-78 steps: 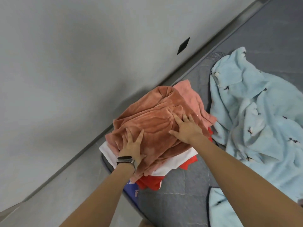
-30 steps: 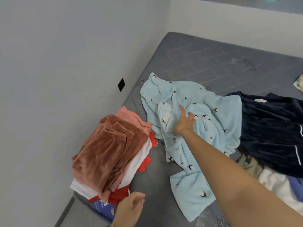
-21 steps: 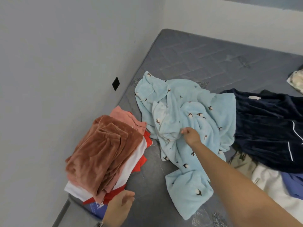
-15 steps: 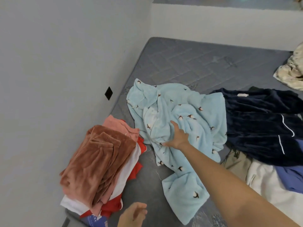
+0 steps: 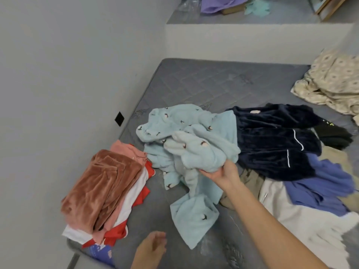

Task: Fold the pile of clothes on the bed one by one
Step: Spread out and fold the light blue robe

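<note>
grey quilted mattress (image 5: 204, 84) fills the corner of the room, pushed against a plain grey wall (image 5: 68, 65) that carries a small black square plate (image 5: 119, 118), with a pale raised ledge (image 5: 252, 41) behind the far end and some purple cloth (image 5: 219, 3) lying on top of it. the right hand (image 5: 221, 172) reaches into the middle of the bed, palm turned up, its fingers (image 5: 206, 171) curled under and around a bunched fold of a light blue fleece garment (image 5: 190, 150) printed with small dark and white motifs; the thumb is hidden in the fabric. most of that garment is heaped just beyond the fingers, and a long flap of it trails back toward the person, below the wrist. well to the left of the gripping fingers sits a stack of folded clothes (image 5: 104, 191), rust velvet on top, then pink, white and red layers, at the mattress edge by the wall. to the right of the fingers lies the unfolded pile: a navy velvet piece (image 5: 272, 144) with white piping, touching the blue fleece, then a periwinkle blue cloth (image 5: 320, 183), a white one (image 5: 303, 220) and a khaki one (image 5: 250, 181) just beside the wrist. a cream patterned fabric (image 5: 330, 82) rests far off at the right edge. the left hand (image 5: 152, 249) hovers low at the near edge of the bed, blurred, fingers loosely spread and holding nothing.
</note>
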`<act>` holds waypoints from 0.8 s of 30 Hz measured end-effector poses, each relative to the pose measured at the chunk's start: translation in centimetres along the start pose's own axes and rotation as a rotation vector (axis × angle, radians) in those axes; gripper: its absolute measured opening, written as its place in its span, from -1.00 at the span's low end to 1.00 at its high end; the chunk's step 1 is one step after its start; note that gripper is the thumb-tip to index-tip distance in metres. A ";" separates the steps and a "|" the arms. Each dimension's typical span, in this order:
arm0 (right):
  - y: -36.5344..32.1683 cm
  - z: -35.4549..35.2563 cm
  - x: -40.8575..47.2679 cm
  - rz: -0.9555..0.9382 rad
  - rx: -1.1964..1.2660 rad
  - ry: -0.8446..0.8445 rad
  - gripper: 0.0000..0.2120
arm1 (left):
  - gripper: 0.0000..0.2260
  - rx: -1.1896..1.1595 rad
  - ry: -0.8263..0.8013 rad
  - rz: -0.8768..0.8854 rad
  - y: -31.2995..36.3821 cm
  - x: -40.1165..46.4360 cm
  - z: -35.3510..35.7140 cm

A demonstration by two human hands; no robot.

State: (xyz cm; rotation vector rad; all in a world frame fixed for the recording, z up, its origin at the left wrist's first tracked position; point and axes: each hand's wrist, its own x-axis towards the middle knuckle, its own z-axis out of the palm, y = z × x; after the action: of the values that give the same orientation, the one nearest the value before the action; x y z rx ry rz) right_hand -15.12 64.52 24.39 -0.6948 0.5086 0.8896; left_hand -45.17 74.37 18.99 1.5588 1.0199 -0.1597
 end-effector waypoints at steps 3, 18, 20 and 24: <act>-3.2 0.0 -9.3 0.037 0.084 -0.119 -0.66 | -0.58 0.118 0.070 0.061 6.5 -3.4 3.3; -14.8 0.1 -42.0 -0.472 0.055 -0.146 -0.76 | -0.07 0.228 0.407 0.685 25.8 -15.6 20.6; -16.6 -1.3 -45.5 -0.560 0.100 -0.171 -0.78 | -0.10 0.243 0.466 0.750 26.2 -15.6 20.9; -20.5 -5.6 -51.6 -0.733 0.188 -0.257 -0.65 | -0.48 0.458 0.323 0.723 26.8 -16.1 21.6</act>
State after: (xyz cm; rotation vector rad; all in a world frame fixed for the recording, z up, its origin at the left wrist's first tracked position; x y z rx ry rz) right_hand -26.48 24.40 61.45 -0.5240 0.0807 0.2280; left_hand -27.68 50.11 42.52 2.3343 0.6169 0.3993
